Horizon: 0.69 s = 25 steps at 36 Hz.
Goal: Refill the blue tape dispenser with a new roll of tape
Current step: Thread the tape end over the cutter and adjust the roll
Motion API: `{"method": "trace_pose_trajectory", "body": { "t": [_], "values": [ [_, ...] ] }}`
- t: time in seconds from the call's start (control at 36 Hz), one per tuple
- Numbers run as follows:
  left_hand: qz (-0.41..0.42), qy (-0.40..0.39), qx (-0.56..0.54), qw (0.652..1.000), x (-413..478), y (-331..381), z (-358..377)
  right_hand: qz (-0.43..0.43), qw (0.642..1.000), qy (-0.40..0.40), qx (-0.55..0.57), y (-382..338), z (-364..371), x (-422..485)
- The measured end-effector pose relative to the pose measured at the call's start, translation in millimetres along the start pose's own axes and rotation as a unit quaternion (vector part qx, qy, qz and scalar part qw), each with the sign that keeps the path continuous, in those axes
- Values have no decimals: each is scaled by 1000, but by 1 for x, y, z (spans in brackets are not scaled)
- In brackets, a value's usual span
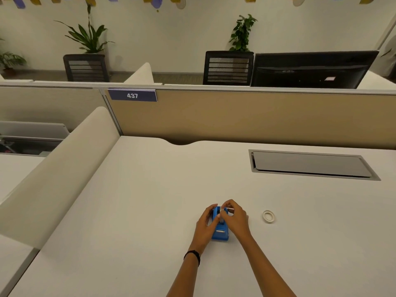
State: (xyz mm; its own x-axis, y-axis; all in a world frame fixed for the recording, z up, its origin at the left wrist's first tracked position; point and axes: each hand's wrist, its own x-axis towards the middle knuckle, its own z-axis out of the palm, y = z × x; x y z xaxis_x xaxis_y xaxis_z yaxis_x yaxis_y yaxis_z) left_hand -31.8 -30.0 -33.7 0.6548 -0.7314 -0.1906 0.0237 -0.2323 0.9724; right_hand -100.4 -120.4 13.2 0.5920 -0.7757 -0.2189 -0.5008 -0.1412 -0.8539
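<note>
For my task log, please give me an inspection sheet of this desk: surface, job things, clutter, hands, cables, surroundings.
Surface: plain white desk, with a grey flip-lid hatch set in at the far right.
Job's things: blue plastic tape dispenser standing between the hands; small white ring of tape lying flat to its right, apart from it.
Clutter: nothing seen.
Hands: left hand holds the dispenser's side; right hand pinches at its top. What it pinches is too small to tell.
Cables: nothing seen.
Surroundings: beige partition with blue plate "437"; black monitor, mesh chairs and plants behind.
</note>
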Motion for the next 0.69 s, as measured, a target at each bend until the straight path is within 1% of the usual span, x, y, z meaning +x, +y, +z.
{"method": "trace_pose_trajectory", "body": {
  "t": [0.19,0.44,0.69],
  "values": [
    [5,-2,8,1000,0,-4,1,12,999,-12,29,-2,-6,-1],
    [14,-5,12,1000,-1,-3,0,28,999,-3,29,-5,-5,-3],
    [5,-5,13,1000,-1,-5,0,-3,999,-30,34,-12,-15,-5]
  ]
}}
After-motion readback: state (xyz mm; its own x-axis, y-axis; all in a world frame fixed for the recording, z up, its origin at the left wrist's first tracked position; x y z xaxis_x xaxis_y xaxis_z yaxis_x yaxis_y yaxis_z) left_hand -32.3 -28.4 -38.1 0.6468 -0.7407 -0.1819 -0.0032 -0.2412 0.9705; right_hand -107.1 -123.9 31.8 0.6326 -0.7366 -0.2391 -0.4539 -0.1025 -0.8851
